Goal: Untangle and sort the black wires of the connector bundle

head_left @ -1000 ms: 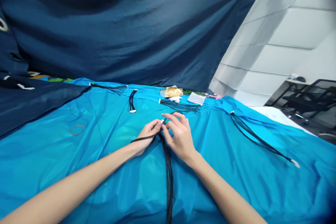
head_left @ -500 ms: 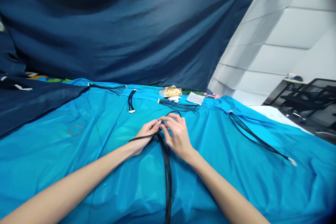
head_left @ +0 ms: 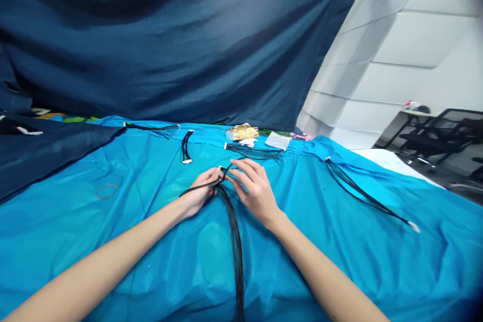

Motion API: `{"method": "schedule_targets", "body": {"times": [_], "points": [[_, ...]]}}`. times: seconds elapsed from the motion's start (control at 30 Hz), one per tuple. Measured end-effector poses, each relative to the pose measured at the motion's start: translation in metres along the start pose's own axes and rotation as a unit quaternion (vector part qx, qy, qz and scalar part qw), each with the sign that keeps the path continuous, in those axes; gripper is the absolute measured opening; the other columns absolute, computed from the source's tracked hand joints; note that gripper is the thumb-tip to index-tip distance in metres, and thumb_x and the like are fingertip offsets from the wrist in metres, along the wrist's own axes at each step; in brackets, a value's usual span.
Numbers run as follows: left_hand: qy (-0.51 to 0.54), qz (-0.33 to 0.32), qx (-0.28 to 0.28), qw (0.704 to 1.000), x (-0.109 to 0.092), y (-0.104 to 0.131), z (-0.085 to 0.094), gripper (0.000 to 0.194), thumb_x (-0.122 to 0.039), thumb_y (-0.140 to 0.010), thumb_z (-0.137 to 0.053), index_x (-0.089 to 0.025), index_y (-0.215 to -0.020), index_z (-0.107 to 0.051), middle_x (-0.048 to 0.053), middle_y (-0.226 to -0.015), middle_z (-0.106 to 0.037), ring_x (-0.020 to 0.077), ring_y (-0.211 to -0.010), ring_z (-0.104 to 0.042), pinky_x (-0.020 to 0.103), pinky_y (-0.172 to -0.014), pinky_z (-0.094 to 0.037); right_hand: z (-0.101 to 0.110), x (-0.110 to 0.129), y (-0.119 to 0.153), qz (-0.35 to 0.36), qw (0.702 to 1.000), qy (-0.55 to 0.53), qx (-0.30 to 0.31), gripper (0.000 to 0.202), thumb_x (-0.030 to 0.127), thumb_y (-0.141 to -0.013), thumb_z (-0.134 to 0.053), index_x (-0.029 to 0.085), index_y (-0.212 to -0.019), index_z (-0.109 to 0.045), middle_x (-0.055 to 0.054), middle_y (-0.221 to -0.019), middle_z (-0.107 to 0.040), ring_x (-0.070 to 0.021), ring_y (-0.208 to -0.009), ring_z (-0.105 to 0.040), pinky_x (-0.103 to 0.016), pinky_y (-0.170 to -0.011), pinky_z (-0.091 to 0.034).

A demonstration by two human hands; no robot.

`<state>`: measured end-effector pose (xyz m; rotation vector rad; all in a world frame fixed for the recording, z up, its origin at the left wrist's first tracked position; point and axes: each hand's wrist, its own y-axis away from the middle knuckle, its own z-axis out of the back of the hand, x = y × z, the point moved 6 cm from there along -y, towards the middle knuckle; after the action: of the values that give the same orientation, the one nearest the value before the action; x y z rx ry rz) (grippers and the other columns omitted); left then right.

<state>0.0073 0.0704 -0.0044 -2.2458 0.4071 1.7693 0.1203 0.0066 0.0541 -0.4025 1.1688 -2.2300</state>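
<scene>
Near the middle of the blue sheet, my left hand (head_left: pixel 201 193) is closed around a bundle of black cables (head_left: pixel 234 241) close to its top end. A small white connector (head_left: pixel 221 167) shows just above the left fingertips. The long part of the bundle hangs down toward the bottom edge, and one black strand crosses the left hand. My right hand (head_left: pixel 253 188) is beside it, thumb and index finger at a thin black strand near the connector, the other fingers loosely bent.
Several black cable bundles lie on the blue sheet (head_left: pixel 75 231): one at right (head_left: pixel 364 193), a short one (head_left: pixel 185 147), others farther back. Behind are a gold packet (head_left: pixel 243 132) and a white pouch (head_left: pixel 278 140). A brown ring (head_left: pixel 106 191) lies left.
Both hands have shifted slightly left with the cables. My right fingers have drawn a little away from the left fingertips, and the white connector shows more clearly.
</scene>
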Motion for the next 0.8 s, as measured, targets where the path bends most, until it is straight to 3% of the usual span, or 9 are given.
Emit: {"method": "schedule_targets", "body": {"times": [0.1,0.2,0.47,0.8], "points": [[0.004,-0.007,-0.009,1.000,-0.005,-0.004,0.010,0.023,-0.039,-0.072,-0.059,-0.018,-0.074,-0.052,-0.002,-0.070,-0.051,0.0069,-0.054,-0.037,0.020,-0.047,-0.025,-0.003,0.011,0.007,0.133,0.989,0.060,0.029,0.021,0.015,-0.088,-0.041,0.019,-0.101,-0.058,-0.004,-0.108,-0.061,-0.0165,-0.103,-0.049,-0.030,-0.075,-0.036],[0.006,-0.011,-0.013,1.000,-0.007,-0.008,0.019,0.021,-0.038,-0.072,-0.059,-0.019,-0.076,-0.050,0.000,-0.081,-0.057,0.0077,-0.059,-0.045,0.019,-0.048,-0.028,-0.014,0.014,0.012,0.186,0.974,0.106,0.074,0.021,0.020,-0.090,-0.039,0.017,-0.099,-0.058,-0.005,-0.101,-0.064,-0.0161,-0.095,-0.052,-0.030,-0.065,-0.033],[-0.011,-0.006,-0.017,1.000,-0.006,-0.013,0.029,0.023,-0.041,-0.075,-0.055,-0.020,-0.082,-0.050,0.002,-0.087,-0.061,0.0104,-0.069,-0.053,0.019,-0.053,-0.034,-0.030,0.003,0.014,0.154,0.965,0.138,0.158,0.027,0.033,-0.091,-0.038,0.014,-0.098,-0.057,-0.006,-0.083,-0.065,-0.0182,-0.091,-0.049,-0.032,-0.064,-0.030],[-0.003,-0.002,-0.004,1.000,-0.006,-0.014,0.027,0.024,-0.041,-0.075,-0.056,-0.019,-0.084,-0.049,0.001,-0.087,-0.060,0.0115,-0.077,-0.053,0.021,-0.068,-0.039,-0.031,-0.008,0.014,0.111,0.966,0.162,0.170,0.022,0.022,-0.090,-0.041,0.017,-0.105,-0.055,-0.004,-0.077,-0.062,-0.0187,-0.086,-0.045,-0.033,-0.065,-0.028]]}}
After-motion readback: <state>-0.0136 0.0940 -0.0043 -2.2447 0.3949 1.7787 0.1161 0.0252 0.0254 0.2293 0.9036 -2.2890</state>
